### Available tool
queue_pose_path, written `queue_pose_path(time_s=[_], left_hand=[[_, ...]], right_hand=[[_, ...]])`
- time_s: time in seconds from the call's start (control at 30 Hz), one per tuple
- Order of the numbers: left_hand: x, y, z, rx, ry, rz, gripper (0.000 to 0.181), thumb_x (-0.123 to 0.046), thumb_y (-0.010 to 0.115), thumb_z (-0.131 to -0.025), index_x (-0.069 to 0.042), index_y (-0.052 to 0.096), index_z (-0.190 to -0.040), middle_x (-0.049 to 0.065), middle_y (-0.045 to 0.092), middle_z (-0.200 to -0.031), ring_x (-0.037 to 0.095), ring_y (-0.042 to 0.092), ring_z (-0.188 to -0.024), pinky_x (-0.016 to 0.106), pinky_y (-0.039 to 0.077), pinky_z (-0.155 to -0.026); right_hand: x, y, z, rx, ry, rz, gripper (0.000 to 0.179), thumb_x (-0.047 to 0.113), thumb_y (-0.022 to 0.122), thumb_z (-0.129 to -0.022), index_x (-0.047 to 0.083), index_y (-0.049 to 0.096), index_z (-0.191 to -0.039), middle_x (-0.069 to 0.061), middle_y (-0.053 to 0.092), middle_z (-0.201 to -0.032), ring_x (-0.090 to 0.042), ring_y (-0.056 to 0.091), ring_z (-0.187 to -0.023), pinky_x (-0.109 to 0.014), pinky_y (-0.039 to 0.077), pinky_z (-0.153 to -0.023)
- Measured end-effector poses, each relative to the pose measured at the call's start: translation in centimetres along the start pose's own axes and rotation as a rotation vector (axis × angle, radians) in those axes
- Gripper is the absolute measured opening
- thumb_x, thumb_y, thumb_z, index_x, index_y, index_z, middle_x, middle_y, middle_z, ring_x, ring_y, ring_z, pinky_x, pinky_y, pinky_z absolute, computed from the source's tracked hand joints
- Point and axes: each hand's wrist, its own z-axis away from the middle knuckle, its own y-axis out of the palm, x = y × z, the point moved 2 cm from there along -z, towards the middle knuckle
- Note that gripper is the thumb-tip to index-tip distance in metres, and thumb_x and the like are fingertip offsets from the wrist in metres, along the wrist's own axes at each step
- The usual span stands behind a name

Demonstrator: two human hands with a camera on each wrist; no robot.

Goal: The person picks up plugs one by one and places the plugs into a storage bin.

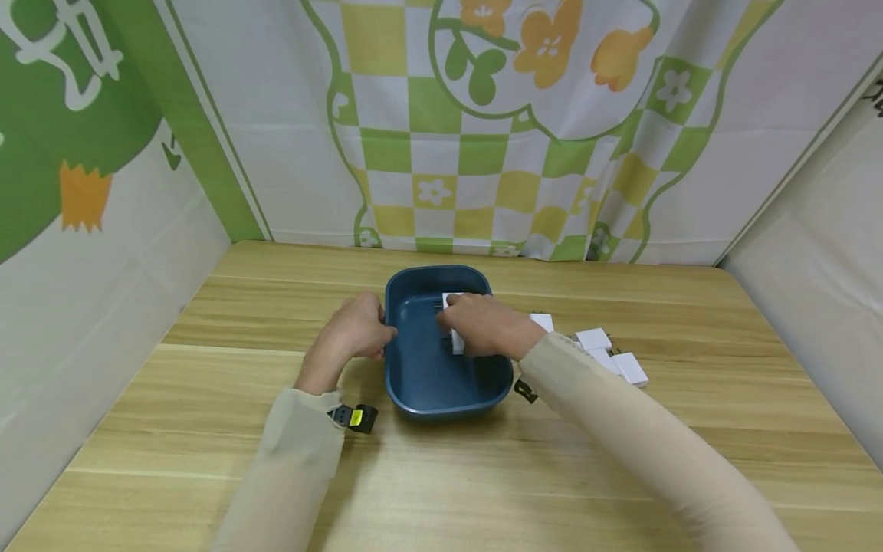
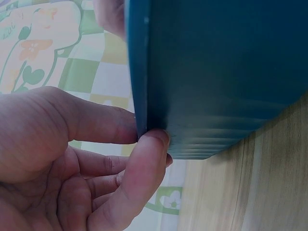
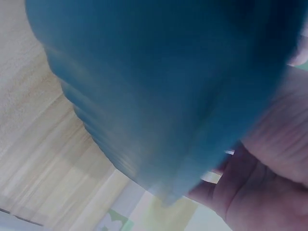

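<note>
A dark blue rectangular basin (image 1: 428, 383) stands on the wooden table. My left hand (image 1: 359, 326) pinches its left rim between thumb and fingers; the left wrist view shows the thumb and a finger (image 2: 144, 168) on either side of the wall. Inside the basin, my right hand (image 1: 479, 326) reaches over the right side and grips a white charger plug (image 1: 457, 343). White surface and dark prongs also show by the fingertips farther up, so whether there are two plugs is partly hidden. In the right wrist view the basin's wall covers most of the right hand (image 3: 260, 178).
Several white charger plugs (image 1: 631, 369) with dark prongs lie loosely on the table (image 1: 724, 429) to the right of the basin, partly behind my right sleeve. A patterned curtain (image 1: 483, 153) hangs along the table's back edge. Dark wrist straps (image 1: 355, 416) sit at the cuffs.
</note>
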Motion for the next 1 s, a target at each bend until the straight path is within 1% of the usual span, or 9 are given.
queue_pose_path(time_s=[0.2, 0.4, 0.6, 0.77, 0.93, 1.0], left_hand=[[0.0, 0.0, 0.0, 0.004, -0.005, 0.004, 0.028, -0.010, 0.062, -0.097, -0.003, 0.062, -0.070, 0.009, 0.064, -0.059, 0.028, 0.069, -0.063, 0.029, 0.045, -0.055], [0.0, 0.0, 0.0, -0.002, -0.002, 0.001, 0.027, -0.010, 0.062, -0.097, -0.002, 0.063, -0.071, 0.009, 0.064, -0.059, 0.028, 0.070, -0.062, 0.029, 0.044, -0.054], [0.0, 0.0, 0.0, -0.002, 0.000, -0.001, 0.028, -0.010, 0.062, -0.097, -0.002, 0.062, -0.070, 0.009, 0.064, -0.058, 0.028, 0.070, -0.062, 0.029, 0.044, -0.054], [0.0, 0.0, 0.0, -0.001, -0.002, -0.002, 0.028, -0.010, 0.062, -0.097, -0.003, 0.061, -0.070, 0.008, 0.064, -0.058, 0.027, 0.069, -0.062, 0.028, 0.044, -0.054], [0.0, 0.1, 0.0, 0.002, -0.005, 0.005, 0.027, -0.010, 0.062, -0.097, -0.002, 0.061, -0.071, 0.008, 0.063, -0.058, 0.027, 0.069, -0.062, 0.028, 0.044, -0.053], [0.0, 0.1, 0.0, 0.004, -0.007, 0.007, 0.027, -0.010, 0.062, -0.097, -0.002, 0.061, -0.072, 0.008, 0.063, -0.058, 0.027, 0.069, -0.062, 0.029, 0.044, -0.054]], right_hand=[[-0.1, -0.7, 0.4, 0.012, 0.009, -0.018, 0.035, 0.007, 0.080, -0.087, 0.014, 0.072, -0.120, -0.009, 0.062, -0.116, -0.023, 0.059, -0.104, -0.038, 0.052, -0.089], [-0.4, -1.4, 1.0, -0.006, 0.010, -0.027, 0.039, 0.012, 0.082, -0.086, 0.012, 0.071, -0.123, -0.009, 0.062, -0.118, -0.024, 0.059, -0.105, -0.039, 0.053, -0.089], [-0.5, -2.2, 2.0, -0.055, 0.018, -0.038, 0.044, 0.018, 0.086, -0.083, 0.010, 0.070, -0.124, -0.010, 0.062, -0.116, -0.026, 0.060, -0.102, -0.041, 0.054, -0.085], [-0.7, -2.8, 3.0, -0.094, 0.026, -0.063, 0.044, 0.021, 0.084, -0.085, 0.010, 0.069, -0.124, -0.010, 0.060, -0.113, -0.025, 0.061, -0.097, -0.040, 0.054, -0.082], [-0.9, -3.3, 4.2, -0.131, 0.042, -0.121, 0.041, 0.023, 0.082, -0.088, 0.011, 0.068, -0.125, -0.010, 0.059, -0.116, -0.024, 0.061, -0.098, -0.039, 0.053, -0.084], [-1.0, -3.4, 4.6, -0.148, 0.047, -0.139, 0.040, 0.023, 0.081, -0.088, 0.011, 0.068, -0.124, -0.010, 0.059, -0.119, -0.024, 0.061, -0.102, -0.039, 0.052, -0.086]])
